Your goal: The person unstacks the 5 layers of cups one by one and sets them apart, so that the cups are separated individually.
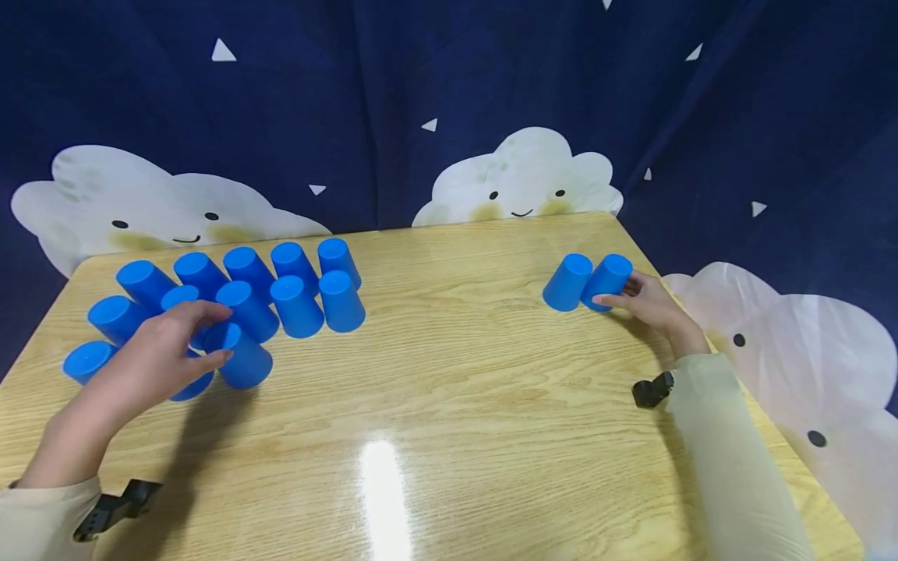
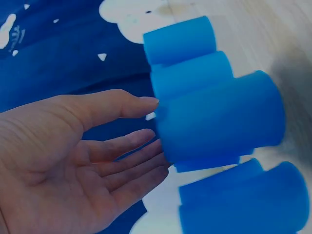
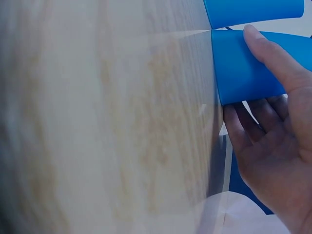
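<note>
On the left of the table, several blue plastic cups stand upside down in a cluster. My left hand [image 1: 156, 343] reaches over them, thumb and fingers spread apart. Its fingertips are right at the closed top of the front cup [image 1: 247, 365], which fills the middle of the left wrist view [image 2: 219, 117]. At the far right, my right hand [image 1: 648, 302] grips an upside-down blue cup [image 1: 610, 273], its thumb across the near side and fingers around the right side [image 3: 236, 73]. Just left of that cup stands another blue cup [image 1: 568, 280], close beside it.
The wooden table [image 1: 449, 351] has a light grain and a bright glare patch near its front. A dark blue curtain [image 1: 393, 93] with white triangles and clouds hangs behind it and along the right. Back-row cups [image 1: 337, 261] stand near the table's far edge.
</note>
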`<state>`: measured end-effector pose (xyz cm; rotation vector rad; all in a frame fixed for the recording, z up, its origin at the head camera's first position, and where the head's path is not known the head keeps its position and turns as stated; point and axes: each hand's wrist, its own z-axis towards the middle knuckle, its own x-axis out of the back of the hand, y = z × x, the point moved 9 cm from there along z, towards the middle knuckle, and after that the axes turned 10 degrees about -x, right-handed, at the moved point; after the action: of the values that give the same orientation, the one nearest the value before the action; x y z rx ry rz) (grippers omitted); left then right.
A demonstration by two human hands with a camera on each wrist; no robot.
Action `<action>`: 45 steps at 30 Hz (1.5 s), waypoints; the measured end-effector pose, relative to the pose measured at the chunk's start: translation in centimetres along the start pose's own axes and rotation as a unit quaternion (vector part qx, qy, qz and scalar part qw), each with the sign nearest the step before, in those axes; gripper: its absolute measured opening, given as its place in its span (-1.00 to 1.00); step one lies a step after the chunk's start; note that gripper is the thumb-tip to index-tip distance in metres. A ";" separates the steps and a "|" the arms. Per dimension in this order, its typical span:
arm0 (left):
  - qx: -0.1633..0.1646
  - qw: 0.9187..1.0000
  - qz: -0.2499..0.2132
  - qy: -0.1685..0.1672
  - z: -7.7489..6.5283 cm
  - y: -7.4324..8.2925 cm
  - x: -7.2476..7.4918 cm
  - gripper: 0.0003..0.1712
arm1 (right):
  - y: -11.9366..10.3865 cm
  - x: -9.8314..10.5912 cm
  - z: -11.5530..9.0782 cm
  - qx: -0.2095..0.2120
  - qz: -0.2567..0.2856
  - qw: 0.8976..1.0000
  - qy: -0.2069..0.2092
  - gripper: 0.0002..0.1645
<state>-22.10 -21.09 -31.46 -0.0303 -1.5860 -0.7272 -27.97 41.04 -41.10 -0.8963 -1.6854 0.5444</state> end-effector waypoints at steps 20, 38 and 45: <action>-0.110 0.993 -0.045 0.012 6.0 10.8 -2.6 -0.43 | 0.5 0.5 0.0 -0.003 0.011 1.000 0.006 0.05; -0.218 0.963 -0.154 -0.040 21.0 23.1 -14.1 -0.42 | 0.5 0.5 0.3 -0.004 0.017 1.000 0.005 0.03; -0.205 0.961 -0.184 -0.022 25.7 26.6 -16.5 -0.35 | 0.4 0.2 0.5 -0.006 0.021 1.000 0.004 0.01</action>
<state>-30.62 18.46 -34.21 -0.0559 -1.4737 -1.3488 -28.37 41.52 -41.40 -0.9424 -1.6669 0.5594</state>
